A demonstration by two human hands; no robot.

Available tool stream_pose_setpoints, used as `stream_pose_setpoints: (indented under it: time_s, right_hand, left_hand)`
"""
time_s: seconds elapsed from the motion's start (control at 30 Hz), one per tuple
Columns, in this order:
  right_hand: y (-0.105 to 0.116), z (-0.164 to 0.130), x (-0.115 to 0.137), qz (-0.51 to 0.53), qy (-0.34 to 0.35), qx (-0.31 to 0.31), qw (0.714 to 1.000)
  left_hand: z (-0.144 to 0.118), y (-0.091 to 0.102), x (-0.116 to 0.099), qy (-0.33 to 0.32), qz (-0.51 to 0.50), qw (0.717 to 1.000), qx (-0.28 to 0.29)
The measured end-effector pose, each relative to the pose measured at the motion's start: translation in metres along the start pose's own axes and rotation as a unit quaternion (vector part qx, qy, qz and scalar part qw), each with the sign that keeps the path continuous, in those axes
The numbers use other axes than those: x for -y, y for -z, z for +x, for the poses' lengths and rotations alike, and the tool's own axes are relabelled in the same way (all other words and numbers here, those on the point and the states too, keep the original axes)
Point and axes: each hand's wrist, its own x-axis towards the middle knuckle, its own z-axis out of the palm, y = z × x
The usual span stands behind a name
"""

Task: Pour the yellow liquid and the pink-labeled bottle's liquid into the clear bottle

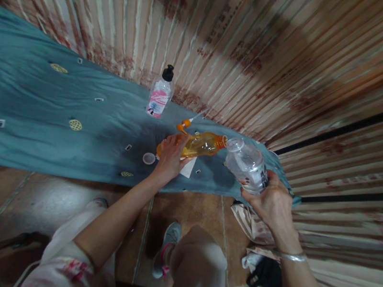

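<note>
My left hand (172, 156) is wrapped round an orange see-through bottle (206, 145), tilted nearly flat with its open neck toward the right. In my right hand (273, 200) is a clear plastic bottle (244, 164) with a printed label, tipped so its open mouth meets or nearly meets the orange bottle's neck. Whether the two rims touch, I cannot tell. An orange pump top (184, 124) with a pale tube lies just behind the orange bottle. A small round white cap (149, 158) rests left of my left hand, and a white paper piece (188, 167) shows below the orange bottle.
A clear pump bottle (160, 94) with a black top and pink label stands at the back of the blue-green cloth (38, 100). A pleated curtain (201, 33) hangs behind and to the right. Dark and light fabric (270, 279) lies on the tiled floor.
</note>
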Motion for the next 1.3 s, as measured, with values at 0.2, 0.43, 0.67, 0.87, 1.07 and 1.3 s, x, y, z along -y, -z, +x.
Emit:
stream_pose_setpoints:
  time_s: [0.2,0.43,0.67,0.87,1.07,1.3]
  right_hand:
    - [0.0029,0.0003,0.0017,-0.002,0.003,-0.003,1.000]
    - [0.0010,-0.0002,0.0004,-0.003,0.001,0.001,1.000]
    - [0.0000,-0.0002,0.0000,0.001,0.004,-0.010,1.000]
    - [0.0012,0.0016,0.0008,0.007,-0.001,-0.003,1.000]
    - [0.0027,0.0013,0.0016,0.005,0.001,-0.005,1.000]
    - [0.0040,0.0016,0.0014,0.001,0.002,-0.008,1.000]
  left_hand:
    - [0.0009,0.0019,-0.0013,0.011,-0.007,1.000,0.020]
    - [0.0018,0.0029,-0.0027,0.015,-0.007,1.000,0.022]
    - [0.0015,0.0025,-0.0028,0.011,-0.002,1.000,0.020]
    - [0.0015,0.0027,-0.0027,0.011,-0.002,1.000,0.015]
    - [0.0014,0.0036,-0.0029,0.006,0.000,1.000,0.016]
    - [0.0015,0.0027,-0.0022,0.009,-0.001,1.000,0.021]
